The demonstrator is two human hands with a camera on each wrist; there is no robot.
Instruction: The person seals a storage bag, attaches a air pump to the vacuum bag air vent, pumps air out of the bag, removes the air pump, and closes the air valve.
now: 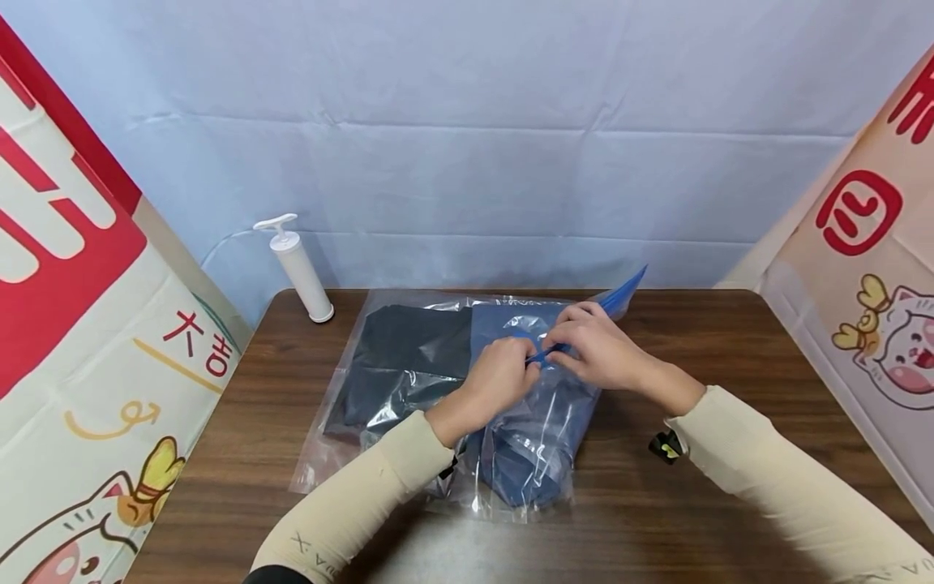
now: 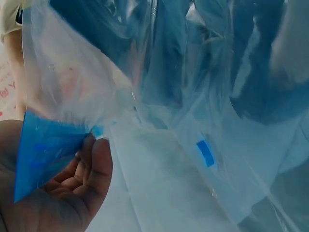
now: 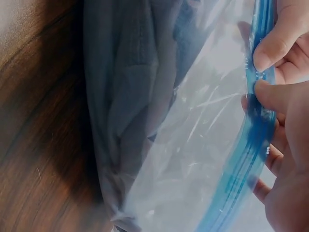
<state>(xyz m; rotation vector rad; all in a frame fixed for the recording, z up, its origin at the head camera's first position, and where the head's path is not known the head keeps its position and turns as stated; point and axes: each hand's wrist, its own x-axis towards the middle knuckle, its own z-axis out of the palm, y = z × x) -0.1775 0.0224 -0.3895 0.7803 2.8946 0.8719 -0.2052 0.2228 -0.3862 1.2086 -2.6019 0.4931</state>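
A clear plastic zip bag [image 1: 416, 377] lies on the table with folded clothes inside. One is a dark garment [image 1: 416, 345], the other a blue one [image 1: 536, 454]. Along the bag's far right side runs a blue zip strip [image 3: 246, 150], lifted off the table. My left hand [image 1: 499, 373] pinches this strip between thumb and fingers. Just right of it, my right hand [image 1: 594, 345] also pinches the strip, thumb facing the left thumb. Past the right hand the strip's blue end [image 1: 623, 292] sticks up. A small blue rectangle [image 2: 205, 153] shows on the film in the left wrist view.
A white hand pump [image 1: 302, 272] stands upright at the table's back left corner. Pale blue cloth [image 1: 467, 162] hangs behind the brown wooden table [image 1: 700, 341]. Printed banners stand at the left [image 1: 109, 324] and right [image 1: 868, 243].
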